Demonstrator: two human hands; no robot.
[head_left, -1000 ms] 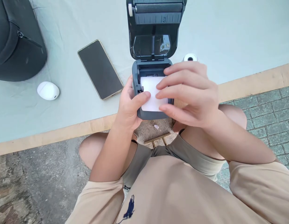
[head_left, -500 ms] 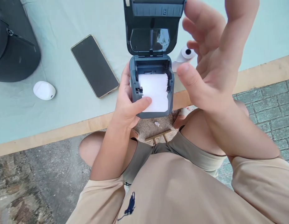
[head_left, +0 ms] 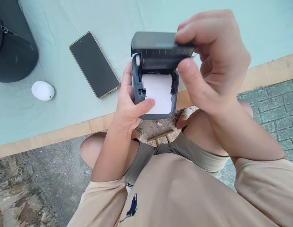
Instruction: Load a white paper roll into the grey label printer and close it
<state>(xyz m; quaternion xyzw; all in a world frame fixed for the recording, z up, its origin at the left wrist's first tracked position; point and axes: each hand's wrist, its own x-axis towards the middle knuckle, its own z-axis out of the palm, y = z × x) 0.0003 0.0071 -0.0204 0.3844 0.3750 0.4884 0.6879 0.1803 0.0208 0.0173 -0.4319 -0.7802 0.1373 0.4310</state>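
Observation:
My left hand [head_left: 129, 105] grips a small dark portable receipt printer [head_left: 157, 117] by its left side. Its thumb presses the loose end of the white paper roll [head_left: 158, 86] against the front of the housing. The printer's hinged lid [head_left: 153, 41] is partly lowered over the paper bay, leaving a gap. My right hand [head_left: 214, 60] pinches the lid's right edge, with the fingers on top and the thumb below. A thin pale edge of something shows beside the right fingers, too little to identify.
A smartphone [head_left: 94, 64] lies dark-screened on the pale green table cover [head_left: 58, 19], left of the printer. Farther left are a white rounded case [head_left: 43, 90] and a black zippered bag [head_left: 16, 56]. The table's wooden edge [head_left: 94, 126] runs in front of my knees.
My right hand has swung the printer's lid down from fully raised to partly lowered, closing its fingers on the lid's edge. The spare paper roll on the table is now hidden.

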